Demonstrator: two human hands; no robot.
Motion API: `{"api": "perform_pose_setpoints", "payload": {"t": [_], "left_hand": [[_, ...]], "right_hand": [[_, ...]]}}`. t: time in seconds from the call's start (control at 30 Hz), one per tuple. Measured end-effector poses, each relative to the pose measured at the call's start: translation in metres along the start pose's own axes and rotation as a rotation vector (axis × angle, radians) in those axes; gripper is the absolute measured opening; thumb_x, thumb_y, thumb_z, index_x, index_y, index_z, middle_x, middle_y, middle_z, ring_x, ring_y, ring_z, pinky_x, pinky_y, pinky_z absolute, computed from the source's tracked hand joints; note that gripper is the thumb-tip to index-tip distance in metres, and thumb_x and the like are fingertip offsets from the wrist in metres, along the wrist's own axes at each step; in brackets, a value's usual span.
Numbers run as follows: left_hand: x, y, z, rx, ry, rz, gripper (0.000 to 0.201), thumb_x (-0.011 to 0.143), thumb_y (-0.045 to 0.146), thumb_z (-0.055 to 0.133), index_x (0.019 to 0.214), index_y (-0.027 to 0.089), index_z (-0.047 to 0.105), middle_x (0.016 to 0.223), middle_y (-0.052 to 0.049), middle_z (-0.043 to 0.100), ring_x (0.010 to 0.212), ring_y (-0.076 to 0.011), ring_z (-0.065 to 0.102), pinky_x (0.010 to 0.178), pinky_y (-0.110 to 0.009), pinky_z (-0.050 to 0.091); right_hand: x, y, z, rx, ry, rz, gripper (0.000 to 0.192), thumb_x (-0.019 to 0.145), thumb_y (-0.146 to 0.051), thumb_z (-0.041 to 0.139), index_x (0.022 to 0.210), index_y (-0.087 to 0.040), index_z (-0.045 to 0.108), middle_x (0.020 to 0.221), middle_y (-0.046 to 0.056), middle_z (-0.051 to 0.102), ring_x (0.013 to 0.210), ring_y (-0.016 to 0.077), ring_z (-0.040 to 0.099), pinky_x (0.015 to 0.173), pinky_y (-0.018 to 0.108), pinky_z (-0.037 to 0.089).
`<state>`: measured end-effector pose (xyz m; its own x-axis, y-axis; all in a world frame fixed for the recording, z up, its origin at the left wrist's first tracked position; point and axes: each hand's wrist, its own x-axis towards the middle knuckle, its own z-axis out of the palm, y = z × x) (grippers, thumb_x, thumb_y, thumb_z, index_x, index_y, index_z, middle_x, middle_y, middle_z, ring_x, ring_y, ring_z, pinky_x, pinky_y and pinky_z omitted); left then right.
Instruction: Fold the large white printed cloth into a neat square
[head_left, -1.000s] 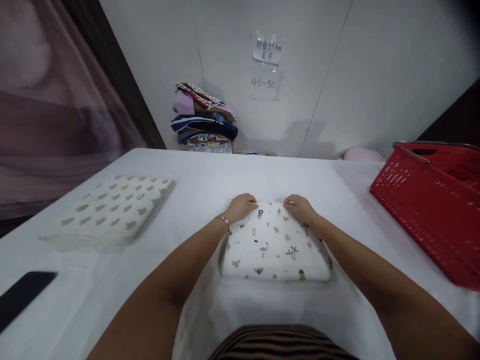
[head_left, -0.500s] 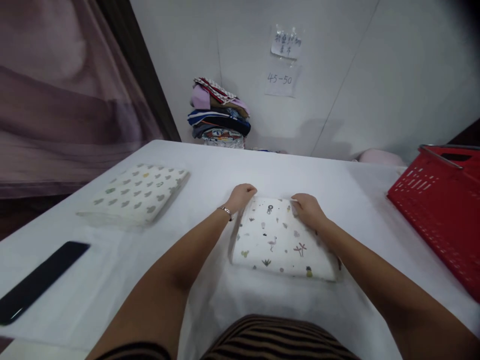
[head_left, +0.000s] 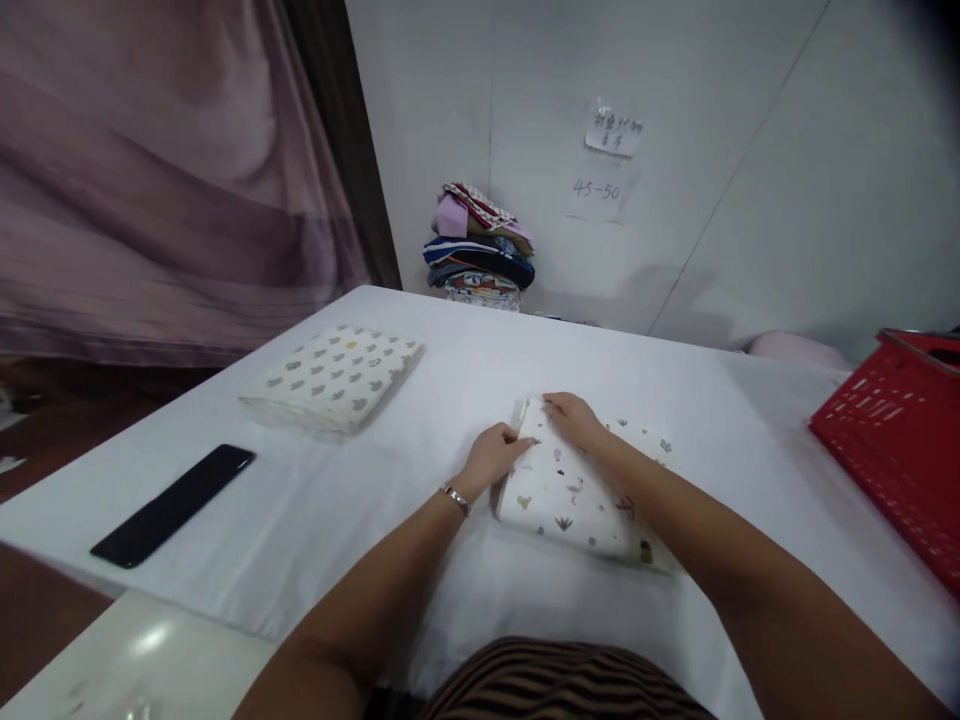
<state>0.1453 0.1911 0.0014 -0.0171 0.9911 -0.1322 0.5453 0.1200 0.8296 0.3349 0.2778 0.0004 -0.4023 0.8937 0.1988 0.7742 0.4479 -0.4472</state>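
A folded white cloth (head_left: 574,495) printed with small flamingos and plants lies on the white table (head_left: 450,390) in front of me. My left hand (head_left: 496,455) grips its left edge, fingers curled around the fold. My right hand (head_left: 571,417) rests on the cloth's far left corner, my forearm crossing over the cloth. A second folded cloth (head_left: 335,375) with a grey cloud-like pattern lies apart at the left of the table.
A black phone (head_left: 174,503) lies near the table's left front edge. A red plastic basket (head_left: 892,440) stands at the right. A pile of folded clothes (head_left: 480,245) sits against the back wall under two paper notes (head_left: 604,165). A curtain hangs at the left.
My view has swung to the left. My hands moved from the cloth's far edge to its left side, the right hand crossing over to the far left corner.
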Motion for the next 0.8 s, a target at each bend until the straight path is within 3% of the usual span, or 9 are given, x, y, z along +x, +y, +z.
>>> {"api": "perform_pose_setpoints", "payload": {"t": [0.13, 0.4, 0.63, 0.8], "left_hand": [[0.0, -0.003, 0.005, -0.005, -0.001, -0.014, 0.023, 0.073, 0.042, 0.064, 0.072, 0.021, 0.054, 0.074, 0.0, 0.065, 0.069, -0.0159, 0.058, 0.057, -0.025, 0.039], [-0.003, -0.003, 0.008, -0.008, 0.037, 0.024, 0.015, 0.075, 0.031, 0.061, 0.072, 0.021, 0.051, 0.072, 0.001, 0.061, 0.069, -0.0147, 0.056, 0.06, -0.025, 0.039], [-0.006, -0.002, 0.006, 0.02, 0.025, -0.042, 0.021, 0.076, 0.035, 0.062, 0.09, 0.021, 0.055, 0.083, -0.001, 0.065, 0.076, -0.0166, 0.059, 0.063, -0.025, 0.039], [0.0, -0.007, 0.008, -0.003, 0.05, 0.006, 0.021, 0.08, 0.04, 0.059, 0.084, 0.02, 0.059, 0.08, -0.001, 0.065, 0.074, -0.0156, 0.059, 0.064, -0.025, 0.039]], "right_hand": [[0.012, -0.004, 0.006, 0.022, -0.047, 0.064, 0.03, 0.084, -0.025, 0.053, 0.111, -0.02, 0.065, 0.115, 0.009, 0.065, 0.108, 0.0239, 0.057, 0.094, 0.037, 0.042], [0.017, -0.013, 0.006, 0.092, 0.005, 0.107, 0.011, 0.078, -0.021, 0.055, 0.083, -0.02, 0.064, 0.092, 0.005, 0.067, 0.088, 0.0196, 0.059, 0.081, 0.03, 0.044], [0.018, -0.016, 0.011, 0.21, 0.014, 0.17, 0.013, 0.076, -0.028, 0.052, 0.079, -0.021, 0.062, 0.082, 0.002, 0.065, 0.077, 0.0178, 0.057, 0.071, 0.028, 0.042], [0.017, -0.013, 0.009, 0.292, 0.043, 0.159, 0.018, 0.074, -0.034, 0.051, 0.08, -0.02, 0.061, 0.077, 0.001, 0.063, 0.075, 0.0175, 0.055, 0.069, 0.028, 0.04]]}}
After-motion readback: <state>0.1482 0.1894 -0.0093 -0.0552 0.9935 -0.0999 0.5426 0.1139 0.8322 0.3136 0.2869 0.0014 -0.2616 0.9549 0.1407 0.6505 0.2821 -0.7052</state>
